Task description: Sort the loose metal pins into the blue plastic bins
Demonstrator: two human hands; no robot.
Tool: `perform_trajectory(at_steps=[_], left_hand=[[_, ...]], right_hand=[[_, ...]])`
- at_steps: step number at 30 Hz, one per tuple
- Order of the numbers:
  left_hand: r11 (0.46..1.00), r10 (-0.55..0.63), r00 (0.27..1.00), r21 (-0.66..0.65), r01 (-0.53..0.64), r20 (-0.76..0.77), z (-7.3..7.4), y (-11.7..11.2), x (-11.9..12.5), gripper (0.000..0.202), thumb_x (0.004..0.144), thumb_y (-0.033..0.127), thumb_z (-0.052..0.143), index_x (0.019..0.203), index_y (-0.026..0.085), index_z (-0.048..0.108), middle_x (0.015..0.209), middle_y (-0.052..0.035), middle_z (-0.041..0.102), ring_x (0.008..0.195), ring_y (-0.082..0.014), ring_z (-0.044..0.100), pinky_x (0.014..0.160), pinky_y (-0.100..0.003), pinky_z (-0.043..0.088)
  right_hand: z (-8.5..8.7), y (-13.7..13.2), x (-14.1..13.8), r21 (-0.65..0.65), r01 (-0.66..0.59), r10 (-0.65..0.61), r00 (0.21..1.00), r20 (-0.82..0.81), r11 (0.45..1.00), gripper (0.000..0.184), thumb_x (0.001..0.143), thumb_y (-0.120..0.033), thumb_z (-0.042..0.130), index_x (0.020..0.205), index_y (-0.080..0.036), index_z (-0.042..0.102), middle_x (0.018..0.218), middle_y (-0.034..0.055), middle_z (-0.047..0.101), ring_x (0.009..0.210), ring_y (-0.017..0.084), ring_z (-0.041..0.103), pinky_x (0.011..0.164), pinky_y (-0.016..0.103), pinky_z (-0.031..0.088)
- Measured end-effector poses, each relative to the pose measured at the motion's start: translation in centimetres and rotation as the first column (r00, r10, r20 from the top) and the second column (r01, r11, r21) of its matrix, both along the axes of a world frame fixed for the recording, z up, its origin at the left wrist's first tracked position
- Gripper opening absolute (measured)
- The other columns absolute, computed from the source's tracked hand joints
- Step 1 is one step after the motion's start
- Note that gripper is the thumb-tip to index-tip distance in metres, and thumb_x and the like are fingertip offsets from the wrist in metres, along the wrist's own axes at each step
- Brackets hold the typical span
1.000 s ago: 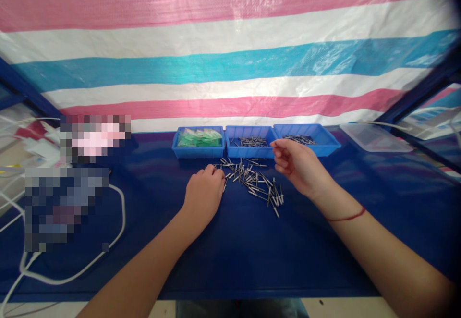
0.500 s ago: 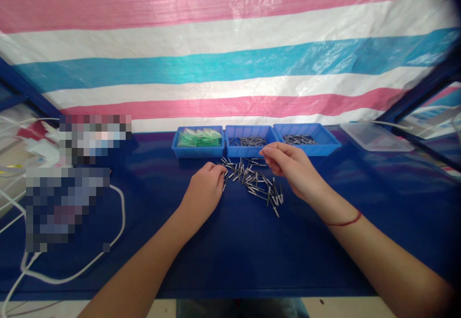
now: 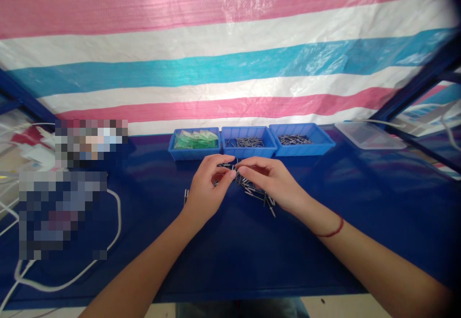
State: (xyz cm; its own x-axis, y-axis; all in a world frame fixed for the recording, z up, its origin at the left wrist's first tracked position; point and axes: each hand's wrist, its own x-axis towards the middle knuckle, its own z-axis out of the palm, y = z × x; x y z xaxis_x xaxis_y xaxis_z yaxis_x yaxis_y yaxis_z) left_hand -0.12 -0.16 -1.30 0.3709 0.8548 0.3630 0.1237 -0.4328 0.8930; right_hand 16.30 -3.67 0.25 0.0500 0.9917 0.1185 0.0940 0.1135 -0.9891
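A loose pile of blind rivets (image 3: 255, 189), silvery with thin dark stems, lies on the blue table (image 3: 230, 255), partly hidden by my hands. My left hand (image 3: 211, 186) is over the left side of the pile, thumb and forefinger apart in a curve, with rivets visible in the gap. Close by on the right, my right hand (image 3: 273, 181) has thumb and forefinger pinched at a rivet, its tips almost meeting my left thumb. A couple of rivets (image 3: 186, 196) lie apart, left of my left hand.
Behind the pile stand three blue bins: one with green packets (image 3: 196, 139), a middle one with rivets (image 3: 249, 142) and a right one with rivets (image 3: 294, 139). A clear plastic lid (image 3: 370, 135) lies far right. A white cable (image 3: 117, 231) loops at left.
My right hand has moved left and down from before the bins to the pile. My left hand has opened its thumb and forefinger. Rivets now show left of my left hand.
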Motion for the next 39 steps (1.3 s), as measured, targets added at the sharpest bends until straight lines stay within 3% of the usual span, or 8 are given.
perform_trajectory(at_steps=[4,11,17,23,31,33,35,39], left_hand=[[0.995,-0.006,1.0,-0.1,0.009,0.029,0.0,-0.2,0.1,0.029,0.082,0.026,0.063,0.11,0.019,0.056,0.116,-0.0083,0.06,0.083,-0.0131,0.067,0.076,-0.026,0.056],[0.99,-0.013,1.0,-0.142,0.011,-0.014,-0.1,-0.4,0.4,0.027,0.08,0.028,0.065,0.104,0.018,0.059,0.109,-0.0072,0.062,0.077,-0.0124,0.066,0.07,-0.024,0.055],[0.999,0.018,0.996,-0.04,-0.022,-0.088,-0.2,-0.2,0.3,0.016,0.083,0.032,0.062,0.09,0.017,0.065,0.112,-0.0068,0.058,0.075,-0.0108,0.064,0.069,-0.025,0.056],[0.996,0.081,0.994,0.041,-0.078,-0.077,0.7,-0.3,0.2,0.009,0.081,0.026,0.063,0.086,0.018,0.063,0.105,-0.0066,0.056,0.088,-0.0143,0.062,0.066,-0.021,0.054],[0.984,0.096,0.987,0.162,-0.075,-0.126,0.6,-0.3,-0.2,0.017,0.084,0.032,0.061,0.094,0.019,0.061,0.105,-0.0046,0.056,0.07,-0.008,0.057,0.062,-0.02,0.05],[0.977,0.133,0.964,0.194,-0.088,-0.232,0.8,-0.2,-0.3,0.026,0.085,0.034,0.06,0.106,0.019,0.058,0.1,-0.0029,0.059,0.065,-0.0079,0.053,0.062,-0.021,0.048],[0.971,0.163,0.913,0.225,-0.081,-0.373,1.1,0.0,-0.5,0.033,0.087,0.035,0.057,0.116,0.019,0.054,0.094,-0.0016,0.061,0.065,-0.0098,0.054,0.067,-0.024,0.048],[0.95,0.19,0.763,0.312,0.016,-0.618,1.4,0.6,-1.2,0.026,0.09,0.035,0.051,0.107,0.019,0.061,0.096,-0.0037,0.063,0.084,-0.0165,0.059,0.078,-0.028,0.046]], right_hand=[[-0.4,0.1,0.0,0.009,0.013,-0.012,1.0,-0.026,1.0,0.022,0.073,-0.04,0.07,0.079,-0.019,0.069,0.071,0.0011,0.066,0.059,0.012,0.054,0.053,0.025,0.041],[-0.8,0.0,0.1,0.1,-0.002,-0.001,0.999,0.035,0.995,0.018,0.078,-0.038,0.066,0.079,-0.02,0.068,0.078,0.0029,0.066,0.07,0.016,0.058,0.06,0.027,0.044],[-0.4,-0.4,0.2,0.192,-0.002,-0.022,0.992,0.123,0.981,0.015,0.082,-0.034,0.063,0.087,-0.021,0.07,0.086,0.0051,0.066,0.074,0.017,0.06,0.065,0.03,0.046],[-0.5,-0.1,0.6,0.21,-0.032,-0.003,0.986,0.165,0.977,0.014,0.082,-0.033,0.062,0.086,-0.023,0.07,0.087,0.0051,0.065,0.075,0.017,0.06,0.064,0.03,0.047],[-0.3,0.0,0.4,0.171,-0.109,0.075,0.978,0.193,0.979,0.02,0.082,-0.037,0.061,0.081,-0.021,0.071,0.078,0.0039,0.063,0.069,0.015,0.056,0.058,0.027,0.044],[-0.5,0.3,0.7,0.104,-0.029,0.024,0.999,0.047,0.994,0.023,0.082,-0.04,0.061,0.081,-0.019,0.07,0.068,0.0008,0.058,0.058,0.011,0.049,0.05,0.024,0.038],[-0.6,0.9,1.5,0.021,0.123,-0.119,0.981,-0.157,0.992,0.025,0.08,-0.042,0.062,0.083,-0.018,0.069,0.063,-0.0023,0.051,0.049,0.007,0.039,0.042,0.021,0.029],[-0.7,2.5,4.9,-0.088,0.401,-0.399,0.818,-0.413,0.912,0.023,0.074,-0.038,0.066,0.085,-0.019,0.065,0.063,-0.0053,0.043,0.043,0.005,0.03,0.036,0.02,0.022]])
